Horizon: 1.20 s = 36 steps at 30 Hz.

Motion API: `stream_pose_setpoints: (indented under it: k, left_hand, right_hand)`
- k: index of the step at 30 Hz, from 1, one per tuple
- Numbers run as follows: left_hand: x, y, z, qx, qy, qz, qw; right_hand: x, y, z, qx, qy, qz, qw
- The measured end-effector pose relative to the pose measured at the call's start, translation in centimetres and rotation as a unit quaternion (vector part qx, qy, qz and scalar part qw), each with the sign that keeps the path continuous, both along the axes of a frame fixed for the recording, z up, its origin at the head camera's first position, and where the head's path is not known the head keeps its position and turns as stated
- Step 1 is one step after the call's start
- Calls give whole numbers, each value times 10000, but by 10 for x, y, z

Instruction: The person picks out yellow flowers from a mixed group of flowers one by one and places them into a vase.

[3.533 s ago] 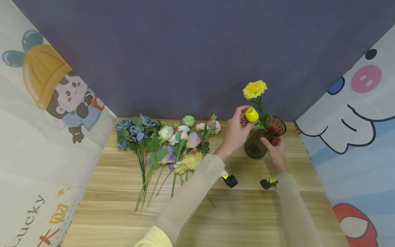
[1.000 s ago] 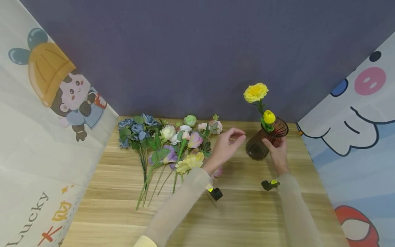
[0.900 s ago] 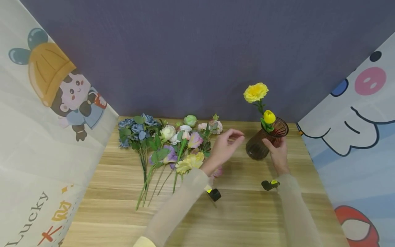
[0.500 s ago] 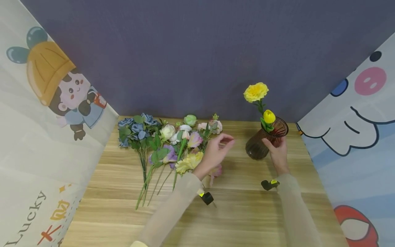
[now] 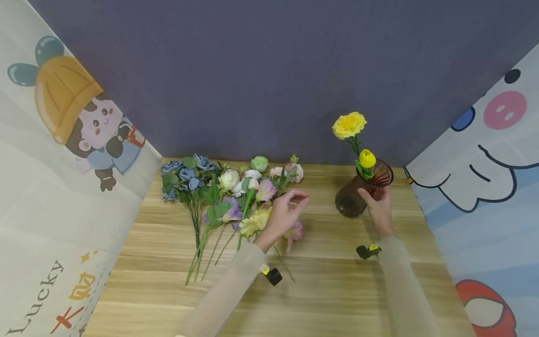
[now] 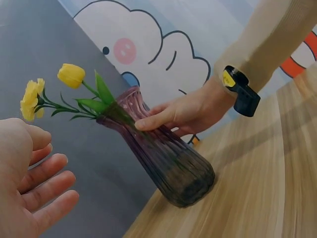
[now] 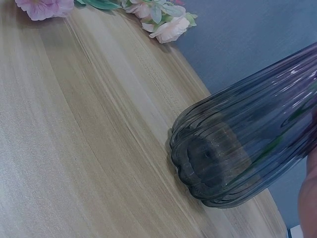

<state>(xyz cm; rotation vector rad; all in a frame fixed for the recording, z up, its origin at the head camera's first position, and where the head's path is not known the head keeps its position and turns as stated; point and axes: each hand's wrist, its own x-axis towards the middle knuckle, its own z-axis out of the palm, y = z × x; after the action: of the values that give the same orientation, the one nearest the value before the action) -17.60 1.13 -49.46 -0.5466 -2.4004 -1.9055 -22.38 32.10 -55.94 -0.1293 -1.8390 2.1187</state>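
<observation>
My right hand [image 5: 380, 209] grips the neck of a ribbed, purple-brown glass vase [image 5: 351, 201], which stands on the table. Two yellow flowers rise from its mouth: a carnation-like bloom [image 5: 349, 125] and, lower down, a tulip [image 5: 367, 158] with green leaves. Through the glass in the right wrist view, a green stem [image 7: 270, 145] shows inside. My left hand [image 5: 284, 216] hovers over the right end of the flower pile, fingers loosely bent and holding nothing. Beneath it lie a pale yellow flower [image 5: 255, 222] and a pink flower [image 5: 296, 231], partly covered by the hand.
Across the wooden table [image 5: 337, 290] at left lie blue roses [image 5: 187, 174], a white rose [image 5: 229, 179], a purple flower [image 5: 232, 210], a green bud [image 5: 259, 164] and pale pink roses [image 5: 296, 172]. A grey-blue panel [image 5: 252, 84] borders the back; printed cloths hang at both sides.
The yellow tulip left my left hand and now stands in the vase. That hand has drawn back, leftward and down, to the flower pile. My right hand keeps its hold on the vase.
</observation>
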Motion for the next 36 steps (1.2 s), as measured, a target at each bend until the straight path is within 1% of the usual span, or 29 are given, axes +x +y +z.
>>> stream_pose_setpoints:
  k: [5, 12, 17, 22, 27, 31, 33, 36]
  left_hand:
    - [4, -10, -5, 36, -114, 2, 9999]
    - [7, -27, -13, 3, -157, 266, 9995]
    - [8, -37, -21, 4, -158, 302, 9994]
    - [10, -47, -28, -88, -211, 353, 9991]
    - [11, -61, -35, -174, -278, 513, 9981]
    - [10, -72, -42, -149, -322, 683, 9970]
    - [10, -77, -45, -145, -355, 700, 9968]
    - [11, -86, -50, -253, -459, 717, 9960]
  right_hand:
    - [0, 1, -1, 8, -35, -20, 10000]
    - [0, 0, 1, -15, -111, -34, 9999]
    - [0, 0, 1, -54, -83, -11, 10000]
    - [0, 1, 1, 66, -220, -74, 9997]
    - [1, 1, 2, 247, -316, -143, 9991]
    - [1, 1, 1, 196, -266, -159, 9993]
    - [0, 1, 1, 156, -230, -166, 9995]
    - [1, 0, 0, 200, -204, -179, 9994]
